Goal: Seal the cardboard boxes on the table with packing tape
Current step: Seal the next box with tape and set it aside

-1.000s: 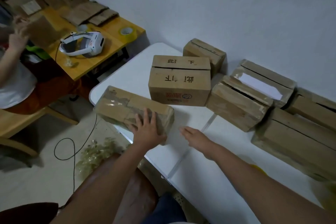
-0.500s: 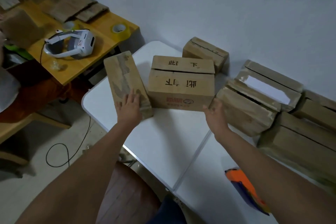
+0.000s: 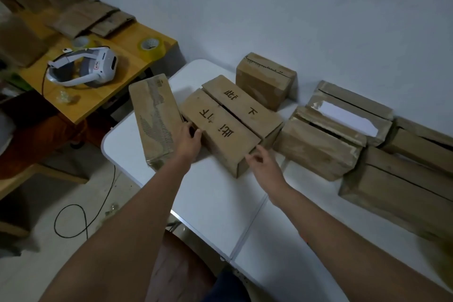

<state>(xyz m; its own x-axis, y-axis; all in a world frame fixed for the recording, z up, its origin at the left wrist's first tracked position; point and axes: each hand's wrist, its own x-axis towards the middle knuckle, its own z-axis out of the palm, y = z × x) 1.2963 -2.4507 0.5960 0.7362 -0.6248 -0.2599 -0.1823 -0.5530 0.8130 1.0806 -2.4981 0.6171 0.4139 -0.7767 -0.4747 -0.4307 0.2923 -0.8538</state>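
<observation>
A cardboard box with black lettering (image 3: 230, 125) lies slantwise on the white folding table (image 3: 215, 206), the seam between its top flaps open. My left hand (image 3: 190, 141) curls its fingers round the box's left end, between it and a tape-covered box (image 3: 154, 120). With bent fingers, my right hand (image 3: 263, 162) touches the lettered box's near right corner. Two rolls of packing tape (image 3: 150, 44) (image 3: 82, 41) sit on the yellow table, out of reach of both hands.
More cardboard boxes line the wall: a small one (image 3: 266, 78), one with a white label (image 3: 348, 113), another (image 3: 316, 147) and a large one (image 3: 402, 186). The yellow table (image 3: 122, 61) holds a white headset (image 3: 85, 68) and flattened cardboard (image 3: 90, 17). A black cable (image 3: 81, 218) lies on the floor.
My left hand has left the tape-covered box at the table's left edge and taken the lettered box's left end. The lettered box has turned from square-on to slantwise. My right hand moved to its near corner.
</observation>
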